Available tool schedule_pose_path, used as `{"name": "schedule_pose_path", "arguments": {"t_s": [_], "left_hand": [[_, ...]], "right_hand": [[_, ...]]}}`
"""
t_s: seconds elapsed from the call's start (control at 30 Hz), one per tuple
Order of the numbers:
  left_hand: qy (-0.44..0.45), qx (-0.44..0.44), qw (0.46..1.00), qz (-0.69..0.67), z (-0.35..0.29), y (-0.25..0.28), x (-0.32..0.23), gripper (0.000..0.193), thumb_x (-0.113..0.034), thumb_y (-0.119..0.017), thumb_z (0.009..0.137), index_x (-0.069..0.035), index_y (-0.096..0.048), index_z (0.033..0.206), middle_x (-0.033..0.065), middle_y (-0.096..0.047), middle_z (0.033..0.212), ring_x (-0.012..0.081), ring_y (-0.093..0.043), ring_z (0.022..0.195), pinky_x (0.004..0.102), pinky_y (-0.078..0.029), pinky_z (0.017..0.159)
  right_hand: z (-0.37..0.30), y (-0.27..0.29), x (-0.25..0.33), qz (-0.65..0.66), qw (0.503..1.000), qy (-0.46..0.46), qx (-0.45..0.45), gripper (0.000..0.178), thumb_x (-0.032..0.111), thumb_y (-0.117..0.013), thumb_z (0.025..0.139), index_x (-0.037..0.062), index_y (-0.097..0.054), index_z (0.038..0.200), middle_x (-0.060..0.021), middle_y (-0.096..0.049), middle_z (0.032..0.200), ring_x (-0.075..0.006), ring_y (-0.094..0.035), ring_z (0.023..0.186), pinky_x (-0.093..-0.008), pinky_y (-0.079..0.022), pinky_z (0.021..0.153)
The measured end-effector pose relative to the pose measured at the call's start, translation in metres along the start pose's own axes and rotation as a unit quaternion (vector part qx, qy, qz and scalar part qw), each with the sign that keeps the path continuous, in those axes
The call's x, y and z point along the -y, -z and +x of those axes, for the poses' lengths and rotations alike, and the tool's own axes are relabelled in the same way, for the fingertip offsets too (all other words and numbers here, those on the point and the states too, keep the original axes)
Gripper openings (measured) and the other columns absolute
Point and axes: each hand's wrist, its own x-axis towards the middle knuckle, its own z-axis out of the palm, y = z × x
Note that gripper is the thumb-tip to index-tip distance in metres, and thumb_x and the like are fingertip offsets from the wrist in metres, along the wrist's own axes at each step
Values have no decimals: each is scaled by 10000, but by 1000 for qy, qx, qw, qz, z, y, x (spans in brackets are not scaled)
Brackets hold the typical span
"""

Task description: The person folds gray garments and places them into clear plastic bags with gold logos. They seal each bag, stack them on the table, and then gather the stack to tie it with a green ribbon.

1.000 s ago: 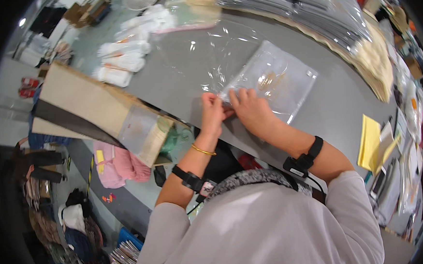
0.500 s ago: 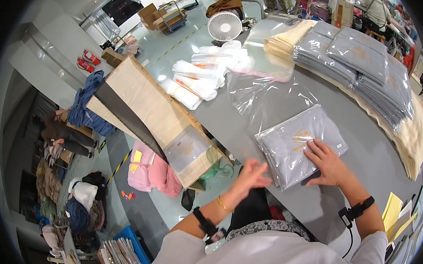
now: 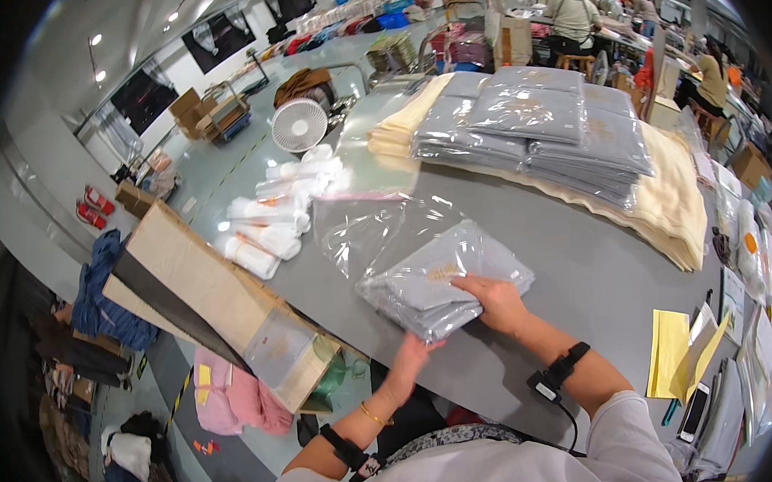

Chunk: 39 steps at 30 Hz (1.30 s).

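Observation:
A clear plastic bag with folded grey garments [image 3: 446, 277] lies at a slant on the grey table in front of me, a gold print showing through the plastic. My right hand [image 3: 496, 307] grips its near right edge, thumb over the top and the other fingers hidden beneath. At the near corner, my left hand [image 3: 411, 360] has its fingers against the underside of the bag, partly out of sight. The bag's loose clear flap [image 3: 359, 234] spreads away toward the far left.
Bagged grey garments [image 3: 565, 133] are piled on cream cloth [image 3: 667, 215] at the far right. Rolled white plastic bags [image 3: 266, 226] line the far left edge beside a white fan [image 3: 299, 125]. Yellow papers [image 3: 669, 352] and a phone [image 3: 695, 412] lie right. A wooden stand [image 3: 212, 291] adjoins the table.
My left hand has come to the bag's near corner. My right hand has moved from lying flat on top to gripping the near edge. The head view has swung rightward.

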Motion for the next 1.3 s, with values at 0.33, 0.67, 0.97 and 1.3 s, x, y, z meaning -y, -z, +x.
{"name": "schedule_pose_path", "arguments": {"t_s": [0.33,0.67,0.97,1.3], "left_hand": [[-60,189,932,302,-32,-88,41,395,-325,-632,975,-42,-640,1250,221,-640,1249,421,-584,1191,519,-422,1078],[-21,190,822,537,-33,-86,-6,876,-547,-651,901,99,-428,1449,291,-409,1518,389,-382,1434,532,-410,1074],[-112,232,782,567,-40,-83,-11,780,-577,-643,896,49,-565,1355,313,-475,1472,418,-438,1399,563,-431,1056],[-254,444,692,509,-12,-55,7,475,-227,-560,907,73,-628,1269,224,-691,1231,359,-608,1227,357,-528,921]], "right_hand": [[-109,42,67,-138,990,-6,18,587,55,-669,750,64,-623,1336,-192,-652,1321,-376,-657,1190,-439,-568,924],[-37,-5,32,-247,964,96,27,536,133,-583,864,37,-556,1390,-193,-596,1394,-422,-560,1303,-548,-385,1154],[39,-81,-14,-252,960,121,-12,474,113,-595,916,115,-590,1390,-154,-563,1450,-418,-491,1373,-604,-308,1182],[173,-111,-8,-303,948,93,16,560,100,-600,913,263,-537,1445,-12,-526,1529,-302,-433,1453,-628,-228,1212]]}}
